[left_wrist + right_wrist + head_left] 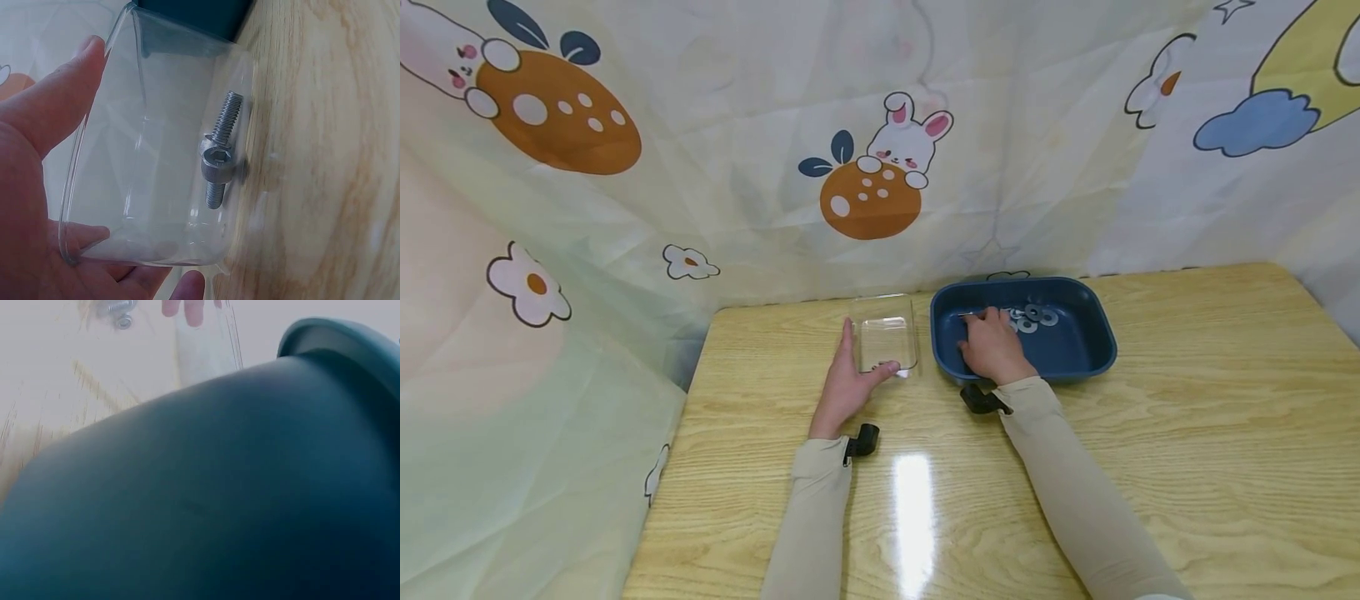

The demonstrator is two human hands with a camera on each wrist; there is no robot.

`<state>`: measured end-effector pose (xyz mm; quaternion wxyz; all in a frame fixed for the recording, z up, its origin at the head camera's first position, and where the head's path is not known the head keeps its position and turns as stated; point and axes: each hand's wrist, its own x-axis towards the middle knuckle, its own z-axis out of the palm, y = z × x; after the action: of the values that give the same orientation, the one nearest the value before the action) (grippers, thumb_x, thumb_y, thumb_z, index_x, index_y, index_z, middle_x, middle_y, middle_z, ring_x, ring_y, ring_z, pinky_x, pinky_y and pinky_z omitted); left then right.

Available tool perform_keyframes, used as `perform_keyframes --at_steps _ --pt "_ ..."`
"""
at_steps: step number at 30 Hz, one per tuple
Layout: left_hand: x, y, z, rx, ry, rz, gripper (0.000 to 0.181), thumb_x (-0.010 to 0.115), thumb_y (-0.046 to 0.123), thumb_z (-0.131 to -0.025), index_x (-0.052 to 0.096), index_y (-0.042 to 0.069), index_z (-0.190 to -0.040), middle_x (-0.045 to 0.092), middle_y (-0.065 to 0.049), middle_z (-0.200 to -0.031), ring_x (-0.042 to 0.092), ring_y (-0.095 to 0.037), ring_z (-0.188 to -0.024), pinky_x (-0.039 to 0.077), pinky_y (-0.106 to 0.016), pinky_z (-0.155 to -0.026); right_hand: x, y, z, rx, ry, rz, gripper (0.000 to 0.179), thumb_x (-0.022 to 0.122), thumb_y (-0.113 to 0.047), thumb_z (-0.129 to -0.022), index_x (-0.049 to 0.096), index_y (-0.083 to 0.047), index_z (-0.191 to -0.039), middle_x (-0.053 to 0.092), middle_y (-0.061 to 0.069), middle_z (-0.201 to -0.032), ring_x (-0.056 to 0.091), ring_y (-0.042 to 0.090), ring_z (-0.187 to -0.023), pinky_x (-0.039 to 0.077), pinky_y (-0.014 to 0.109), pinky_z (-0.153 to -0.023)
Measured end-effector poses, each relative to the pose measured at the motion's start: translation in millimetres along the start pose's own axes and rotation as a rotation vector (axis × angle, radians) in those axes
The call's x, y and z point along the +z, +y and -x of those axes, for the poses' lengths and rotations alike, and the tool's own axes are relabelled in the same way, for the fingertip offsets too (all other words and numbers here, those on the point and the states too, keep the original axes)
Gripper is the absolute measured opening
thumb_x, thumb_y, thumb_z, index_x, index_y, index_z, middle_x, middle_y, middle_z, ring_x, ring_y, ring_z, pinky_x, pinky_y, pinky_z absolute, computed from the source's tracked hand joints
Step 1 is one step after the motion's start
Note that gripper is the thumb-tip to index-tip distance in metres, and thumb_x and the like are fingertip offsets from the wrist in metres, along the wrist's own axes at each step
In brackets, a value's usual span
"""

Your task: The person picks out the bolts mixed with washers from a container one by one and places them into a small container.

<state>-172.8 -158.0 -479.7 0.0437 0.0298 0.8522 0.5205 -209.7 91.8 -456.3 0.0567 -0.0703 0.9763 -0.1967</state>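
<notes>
A clear plastic box (883, 333) stands on the table with my left hand (844, 387) around its near left corner. Its thumb lies along the near side and its fingers along the left side. Inside, two metal socket-head bolts (219, 164) lie against each other in the left wrist view. My right hand (995, 343) reaches down into a dark blue basin (1078, 354), fingers bent toward its left part. A thin shiny piece (964, 315) shows at the fingertips; whether they pinch it is hidden. Several flat metal washers (1033, 317) lie beside this hand.
The basin's wall (200, 475) fills most of the right wrist view. Both containers stand near the back of the wooden table (760, 500), before a printed cloth (745, 167). A small gap separates box and basin.
</notes>
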Motion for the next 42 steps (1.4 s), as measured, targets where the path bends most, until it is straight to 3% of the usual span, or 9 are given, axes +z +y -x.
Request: perform_keyframes --at_steps 12,17,19,22,35,42 --pt "0.8 1.2 -2.4 0.003 0.001 -0.019 0.117 0.079 0.049 -0.085 -0.001 0.016 -0.163 0.011 -0.007 -0.168 0.012 -0.028 -0.153 0.017 -0.051 -0.121 -5.9 -0.5 2.2 0.01 0.011 -0.001 0.035 0.061 -0.005 -0.098 0.064 0.0 -0.133 0.057 0.028 -0.13 0.05 0.046 -0.12 0.045 0.057 -0.099" --pt "0.7 0.9 -2.4 0.006 0.007 -0.02 0.117 0.079 0.049 -0.085 -0.001 0.016 -0.163 0.011 -0.005 -0.168 0.011 -0.028 -0.153 0.016 -0.052 -0.121 -6.4 0.0 1.1 0.033 -0.02 -0.048 0.03 0.058 -0.001 -0.098 0.071 -0.007 -0.124 0.065 0.023 -0.119 0.062 0.04 -0.102 0.056 0.05 -0.075" --pt "0.5 0.9 -2.3 0.004 0.008 -0.019 0.118 0.079 0.049 -0.084 -0.001 0.016 -0.163 0.011 -0.005 -0.168 0.011 -0.028 -0.153 0.017 -0.052 -0.121 -7.0 0.0 0.8 0.046 -0.034 -0.065 0.03 0.055 -0.001 -0.099 0.073 -0.009 -0.122 0.066 0.022 -0.118 0.064 0.037 -0.095 0.055 0.046 -0.065" --pt "0.3 1.3 -2.0 0.006 0.008 -0.017 0.117 0.079 0.049 -0.084 -0.001 0.016 -0.163 0.011 -0.005 -0.168 0.011 -0.028 -0.153 0.016 -0.052 -0.121 -8.2 0.0 0.8 0.055 -0.047 -0.071 0.032 0.051 0.0 -0.099 0.073 -0.009 -0.12 0.068 0.021 -0.116 0.065 0.035 -0.088 0.053 0.043 -0.06" --pt "0.3 1.0 -0.2 0.001 0.009 -0.011 0.117 0.08 0.047 -0.084 -0.001 0.015 -0.163 0.014 -0.006 -0.168 0.012 -0.028 -0.153 0.016 -0.052 -0.121 -8.8 -3.4 2.0 0.053 -0.077 -0.037 0.03 0.051 0.0 -0.1 0.071 -0.002 -0.122 0.068 0.02 -0.12 0.065 0.036 -0.1 0.057 0.048 -0.077" --pt "0.6 -0.2 -0.2 -0.001 0.01 -0.008 0.116 0.08 0.044 -0.085 -0.001 0.015 -0.163 0.014 -0.007 -0.167 0.011 -0.029 -0.153 0.016 -0.053 -0.121 -6.6 -3.5 1.7 0.061 0.001 -0.048 0.024 0.055 -0.008 -0.102 0.073 -0.001 -0.116 0.066 0.019 -0.113 0.062 0.036 -0.104 0.054 0.051 -0.086"
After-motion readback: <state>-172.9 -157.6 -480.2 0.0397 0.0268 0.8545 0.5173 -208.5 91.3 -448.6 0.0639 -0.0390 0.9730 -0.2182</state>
